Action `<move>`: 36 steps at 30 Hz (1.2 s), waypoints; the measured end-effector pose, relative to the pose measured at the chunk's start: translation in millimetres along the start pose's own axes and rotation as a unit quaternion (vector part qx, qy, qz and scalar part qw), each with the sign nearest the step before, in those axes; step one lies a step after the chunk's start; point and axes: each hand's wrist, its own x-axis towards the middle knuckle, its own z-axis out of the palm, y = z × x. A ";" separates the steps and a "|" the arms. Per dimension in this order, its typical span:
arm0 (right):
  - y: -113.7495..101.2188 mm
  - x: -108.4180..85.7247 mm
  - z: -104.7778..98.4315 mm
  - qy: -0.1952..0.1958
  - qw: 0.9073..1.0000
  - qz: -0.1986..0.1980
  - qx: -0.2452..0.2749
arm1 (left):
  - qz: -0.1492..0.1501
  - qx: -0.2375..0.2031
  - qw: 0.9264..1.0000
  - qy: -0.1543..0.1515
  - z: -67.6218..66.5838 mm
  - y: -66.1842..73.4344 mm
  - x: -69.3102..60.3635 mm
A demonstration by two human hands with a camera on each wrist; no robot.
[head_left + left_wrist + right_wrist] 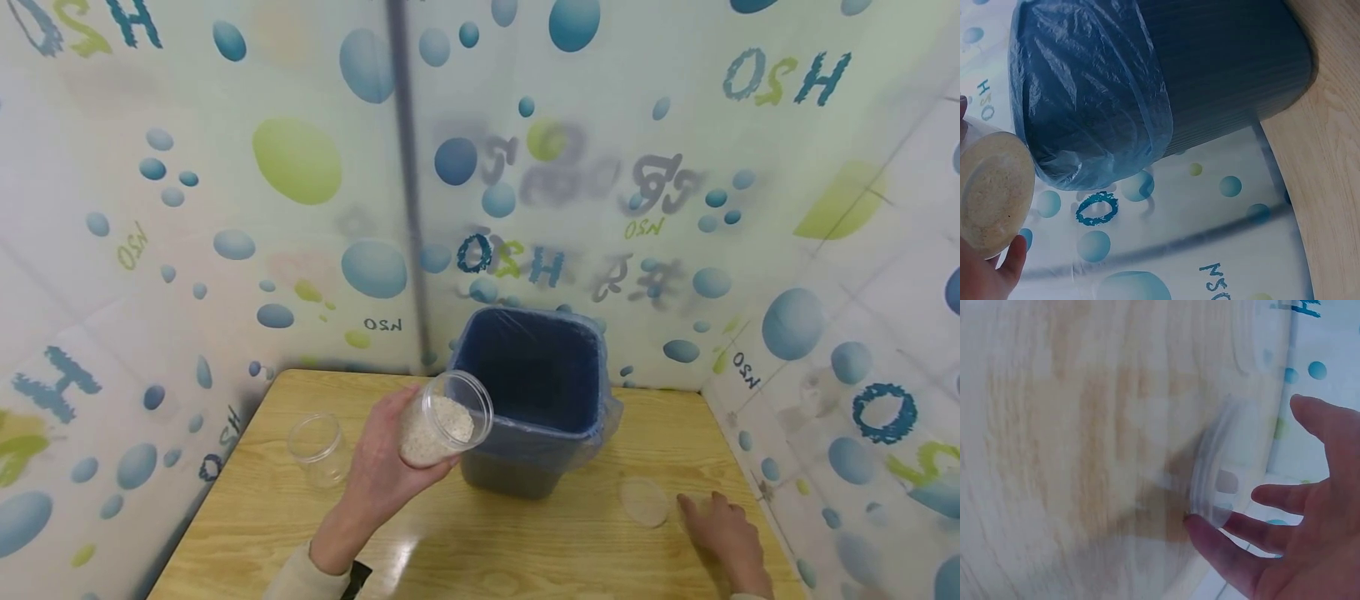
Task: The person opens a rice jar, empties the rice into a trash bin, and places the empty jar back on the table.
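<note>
My left hand (386,458) grips a clear plastic jar (435,443) partly filled with whitish grains. The jar tilts sideways, its mouth by the bin's near left rim; the left wrist view shows its round base (996,194). Behind it stands a dark blue waste bin (510,462) with a translucent blue liner folded over the rim. Low over the table's right side, my right hand (723,533) has its fingers spread. In the right wrist view its fingertips (1200,528) are at the rim of a clear round lid (1215,462), with the thumb apart from it.
A second clear jar (318,454), uncovered, stands on the wooden table (450,550) at the left. A flat clear disc (645,502) lies between the bin and my right hand. Walls (300,208) patterned with bubbles rise close around the table's back and sides.
</note>
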 end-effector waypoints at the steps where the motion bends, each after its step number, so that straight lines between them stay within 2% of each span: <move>1: 0.5 0.5 -0.8 -0.001 1.000 0.000 0.002 | 0.001 0.000 1.000 0.001 -0.1 -0.1 0.0; 4: 2.9 1.1 -1.3 0.002 1.000 -0.001 0.010 | -0.011 -0.006 1.000 -0.007 -1.6 0.6 -0.4; 8: 3.5 1.2 -1.1 0.015 1.000 0.003 0.012 | -0.012 -0.005 1.000 -0.010 -2.5 1.0 -0.3; 11: -0.9 0.4 -4.4 0.046 0.999 -0.010 0.007 | -0.015 -0.007 1.000 -0.012 -3.0 0.9 -0.3; 14: -13.9 -3.8 -11.7 0.097 0.994 -0.053 0.010 | -0.015 -0.007 1.000 -0.012 -3.6 0.9 -0.5; 18: -42.2 -17.8 -22.9 0.165 0.977 -0.125 0.057 | -0.019 -0.007 1.000 -0.013 -4.7 0.9 -1.0; 22: -73.2 -35.6 -32.1 0.225 0.948 -0.190 0.122 | -0.022 -0.007 1.000 -0.015 -5.8 0.7 -1.6; 26: -101.7 -51.3 -37.2 0.270 0.919 -0.232 0.167 | -0.022 -0.008 1.000 -0.013 -6.6 0.2 -3.3; 29: -120.0 -62.5 -37.2 0.280 0.903 -0.261 0.195 | -0.021 -0.005 1.000 -0.011 -7.0 -0.5 -4.4; 32: -136.5 -72.9 -36.4 0.273 0.892 -0.283 0.224 | -0.017 -0.001 1.000 -0.009 -7.1 -1.8 -4.8; 34: -146.5 -78.7 -36.4 0.262 0.889 -0.287 0.243 | -0.015 0.000 1.000 -0.008 -7.3 -2.6 -5.1; 36: -156.1 -82.8 -37.0 0.246 0.890 -0.284 0.257 | -0.018 -0.002 1.000 -0.009 -7.4 -3.5 -5.4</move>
